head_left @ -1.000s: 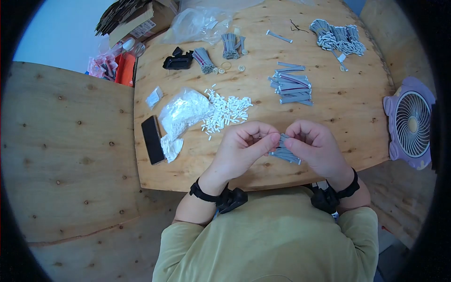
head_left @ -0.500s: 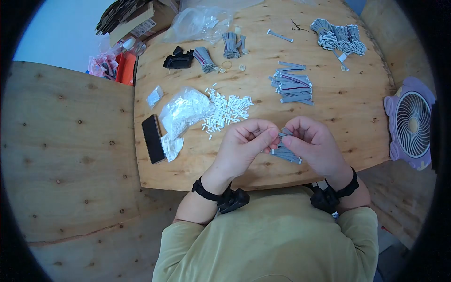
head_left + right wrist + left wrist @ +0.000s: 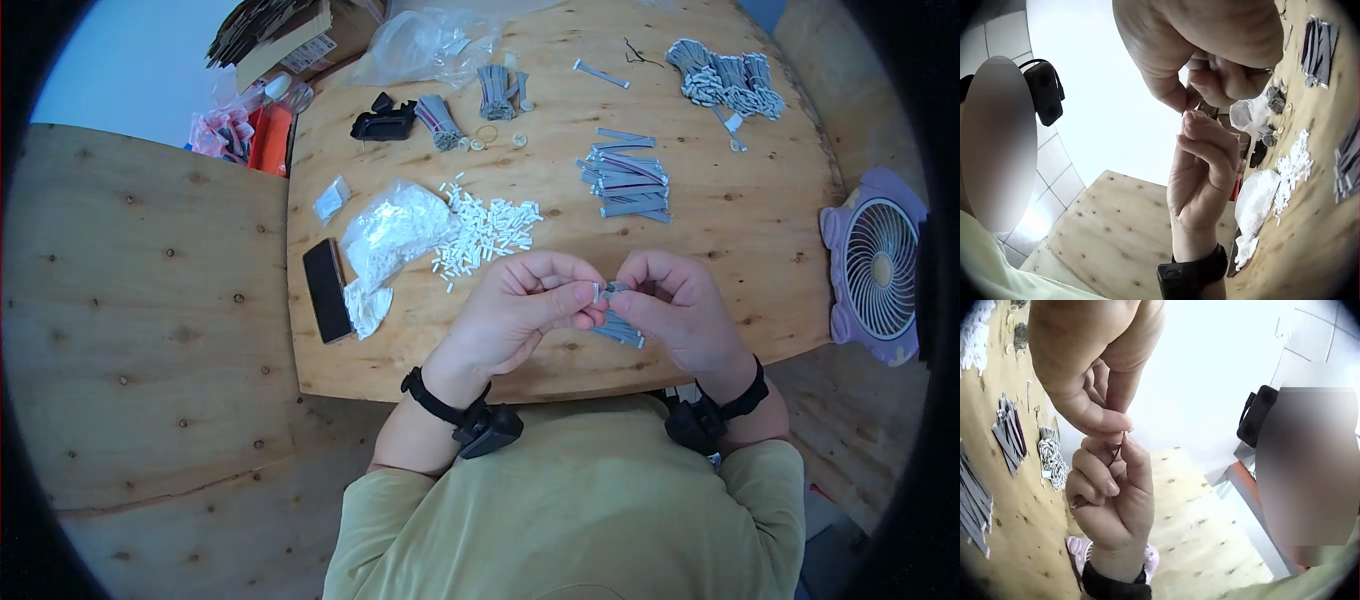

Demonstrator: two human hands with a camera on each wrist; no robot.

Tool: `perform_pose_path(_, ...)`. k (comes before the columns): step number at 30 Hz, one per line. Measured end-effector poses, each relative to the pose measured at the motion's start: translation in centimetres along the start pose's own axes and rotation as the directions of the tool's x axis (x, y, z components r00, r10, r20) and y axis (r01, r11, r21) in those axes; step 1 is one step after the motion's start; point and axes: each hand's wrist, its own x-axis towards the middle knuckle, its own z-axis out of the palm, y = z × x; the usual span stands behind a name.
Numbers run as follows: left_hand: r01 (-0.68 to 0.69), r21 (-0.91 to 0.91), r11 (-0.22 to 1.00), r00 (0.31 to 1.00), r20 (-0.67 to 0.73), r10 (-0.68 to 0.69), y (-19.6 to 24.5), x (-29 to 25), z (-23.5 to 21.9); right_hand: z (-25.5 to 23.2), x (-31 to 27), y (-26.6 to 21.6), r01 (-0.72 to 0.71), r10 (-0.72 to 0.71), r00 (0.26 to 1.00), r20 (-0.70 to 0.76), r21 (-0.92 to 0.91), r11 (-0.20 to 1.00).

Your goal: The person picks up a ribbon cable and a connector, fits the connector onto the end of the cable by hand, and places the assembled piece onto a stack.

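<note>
Fingers (image 3: 585,293) of the left hand (image 3: 520,315) pinch a small white plastic piece (image 3: 597,292), pressed against the end of a grey ribbon strip (image 3: 618,322) that the right hand (image 3: 675,310) grips, both just above the near edge of the tabletop (image 3: 740,230). Beyond the fingers lies a heap of white pieces (image 3: 485,235); further off, a pile of grey strips (image 3: 628,178). The tiny piece could slip from the pinch or seat crookedly if the strip bends
</note>
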Motion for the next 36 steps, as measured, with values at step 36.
perform_pose_path(36,-0.055,0.261,0.964,0.996,-0.049,0.070,0.3,-0.6,0.6,-0.1,0.0,-0.2,-0.033,0.026,0.999,-0.043,-0.155,0.987)
